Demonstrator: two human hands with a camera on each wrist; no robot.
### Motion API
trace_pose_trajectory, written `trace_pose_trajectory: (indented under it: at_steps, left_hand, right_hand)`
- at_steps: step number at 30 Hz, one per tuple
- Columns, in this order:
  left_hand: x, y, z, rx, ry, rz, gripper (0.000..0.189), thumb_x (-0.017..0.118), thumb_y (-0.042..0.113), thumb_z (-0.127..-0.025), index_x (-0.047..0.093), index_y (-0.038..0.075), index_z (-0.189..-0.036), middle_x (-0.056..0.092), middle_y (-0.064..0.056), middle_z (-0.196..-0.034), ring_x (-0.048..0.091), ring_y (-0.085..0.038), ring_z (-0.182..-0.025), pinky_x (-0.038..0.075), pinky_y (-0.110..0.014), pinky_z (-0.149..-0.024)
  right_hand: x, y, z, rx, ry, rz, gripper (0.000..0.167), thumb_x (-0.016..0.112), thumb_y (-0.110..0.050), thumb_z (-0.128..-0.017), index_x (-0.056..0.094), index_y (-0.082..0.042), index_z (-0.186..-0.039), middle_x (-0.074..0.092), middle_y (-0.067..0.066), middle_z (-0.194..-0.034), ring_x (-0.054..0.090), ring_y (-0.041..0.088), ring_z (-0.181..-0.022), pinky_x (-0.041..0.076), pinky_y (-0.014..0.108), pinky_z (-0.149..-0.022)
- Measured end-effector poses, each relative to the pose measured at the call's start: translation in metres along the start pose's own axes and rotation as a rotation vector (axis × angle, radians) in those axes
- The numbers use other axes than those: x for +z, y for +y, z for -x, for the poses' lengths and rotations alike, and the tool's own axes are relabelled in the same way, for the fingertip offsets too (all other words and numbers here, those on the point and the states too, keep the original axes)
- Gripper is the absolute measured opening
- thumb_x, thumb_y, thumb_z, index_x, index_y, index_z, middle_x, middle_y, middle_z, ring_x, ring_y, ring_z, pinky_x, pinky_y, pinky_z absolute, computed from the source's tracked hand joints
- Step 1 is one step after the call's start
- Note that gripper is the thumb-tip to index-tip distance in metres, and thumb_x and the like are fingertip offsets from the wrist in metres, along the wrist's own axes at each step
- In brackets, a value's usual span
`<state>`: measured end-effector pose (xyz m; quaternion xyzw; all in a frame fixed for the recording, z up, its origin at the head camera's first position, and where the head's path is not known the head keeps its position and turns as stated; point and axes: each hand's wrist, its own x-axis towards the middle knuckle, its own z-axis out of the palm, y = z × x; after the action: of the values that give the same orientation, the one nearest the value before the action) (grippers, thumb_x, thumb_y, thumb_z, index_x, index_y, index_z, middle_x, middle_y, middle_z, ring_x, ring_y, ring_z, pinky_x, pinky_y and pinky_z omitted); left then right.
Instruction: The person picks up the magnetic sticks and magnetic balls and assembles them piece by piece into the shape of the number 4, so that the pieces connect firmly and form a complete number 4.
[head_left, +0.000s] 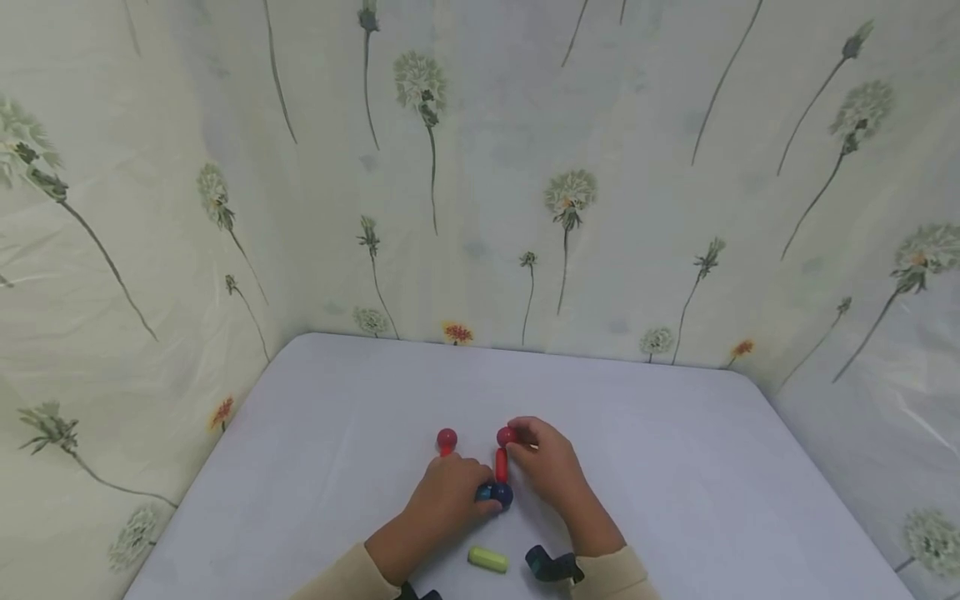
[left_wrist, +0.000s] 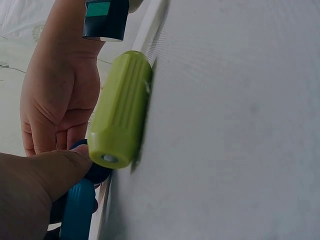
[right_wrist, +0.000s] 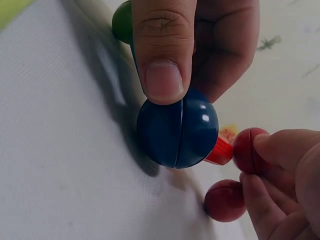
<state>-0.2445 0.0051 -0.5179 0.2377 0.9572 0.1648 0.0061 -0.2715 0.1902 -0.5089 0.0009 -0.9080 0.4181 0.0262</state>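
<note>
My left hand (head_left: pixel 450 493) grips a blue rod (left_wrist: pixel 77 207) and the dark blue ball (right_wrist: pixel 177 129) at its end, its thumb (right_wrist: pixel 164 75) pressed on the ball. From that ball a red rod (head_left: pixel 501 465) reaches away to a red ball (head_left: pixel 506 437). My right hand (head_left: pixel 549 463) pinches this red ball (right_wrist: pixel 250 151) between thumb and fingers. Just beyond the left hand sits a second red ball (head_left: pixel 447 439), joined to a short visible stretch of red; the left hand hides the rest. A green ball (right_wrist: pixel 121 22) peeks out behind the left thumb.
A ribbed yellow-green rod (head_left: pixel 487 559) lies on the white table (head_left: pixel 360 400), nearer the body than the hands. Dark wrist devices (head_left: pixel 551 565) sit at both sleeves. A flower-patterned sheet (head_left: pixel 480 167) stands behind and beside the table.
</note>
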Motion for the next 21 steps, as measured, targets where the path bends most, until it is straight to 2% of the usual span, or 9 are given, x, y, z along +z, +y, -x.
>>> trace_pose_trajectory:
  at_steps: [10, 21]
  left_hand:
    - [0.0008, -0.0007, 0.0007, 0.012, 0.005, -0.006, 0.033, 0.087, 0.047, -0.083, 0.078, 0.025, -0.105, 0.067, 0.015, -0.080, 0.048, -0.008, -0.074, 0.042, -0.029, -0.072]
    - [0.0039, -0.0017, -0.0007, 0.015, 0.001, 0.017, 0.036, 0.089, 0.046, -0.081, 0.079, 0.024, -0.108, 0.068, 0.015, -0.081, 0.048, -0.008, -0.075, 0.042, -0.029, -0.073]
  right_hand:
    - [0.0003, 0.0040, -0.0006, -0.051, 0.013, 0.039, 0.032, 0.076, -0.017, -0.096, 0.069, -0.017, -0.128, 0.072, 0.001, -0.125, 0.066, 0.024, -0.124, 0.056, 0.046, -0.103]
    - [-0.0009, 0.0030, -0.0018, -0.042, 0.002, 0.053, 0.032, 0.076, -0.020, -0.097, 0.070, -0.018, -0.128, 0.074, 0.000, -0.122, 0.067, 0.022, -0.122, 0.055, 0.047, -0.104]
